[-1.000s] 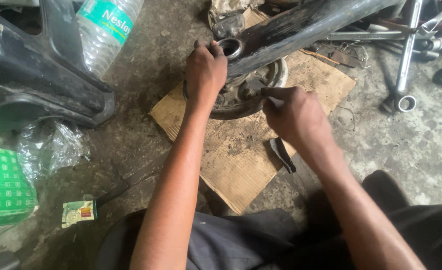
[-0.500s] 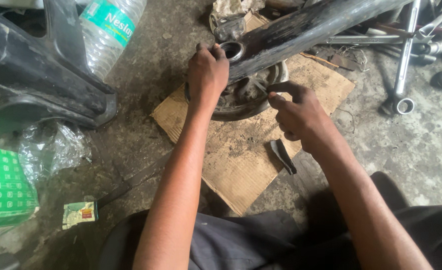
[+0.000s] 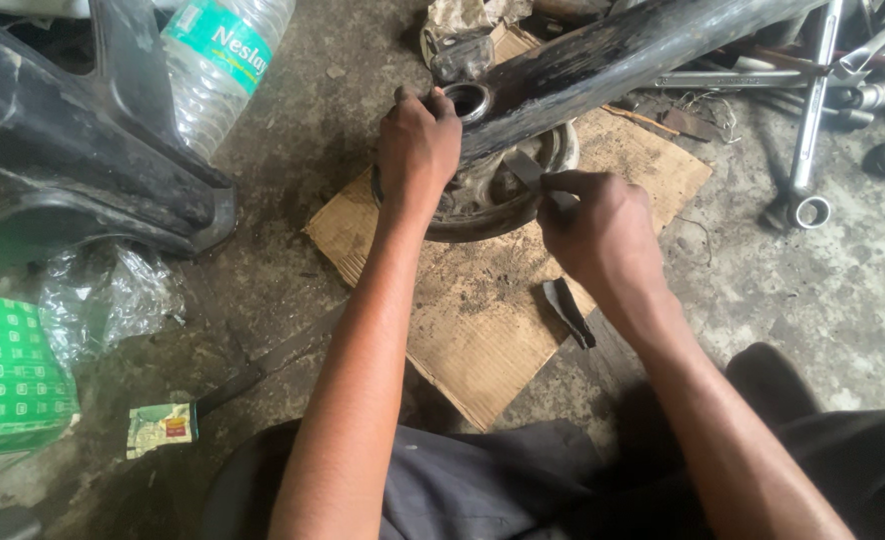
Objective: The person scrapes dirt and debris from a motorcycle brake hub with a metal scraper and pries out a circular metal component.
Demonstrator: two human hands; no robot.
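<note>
Firmly, left hand point(image 3: 418, 150) gripping metal arm point(image 3: 603, 65), right hand point(image 3: 593, 225) pinching blade point(image 3: 525, 168)

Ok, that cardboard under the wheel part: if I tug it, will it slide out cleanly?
Probably not. The cardboard looks thin, creased and torn at its edges, so it would likely bend or rip. The round metal part and black arm seem to rest on it, pinning it.

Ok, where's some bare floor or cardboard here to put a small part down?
The cardboard sheet is bare between the two forearms, below the round metal hub. Bare concrete lies right of the right hand, below the cross wrench. It is crowded top right with tools, and at left around the water bottle and green box.
</note>
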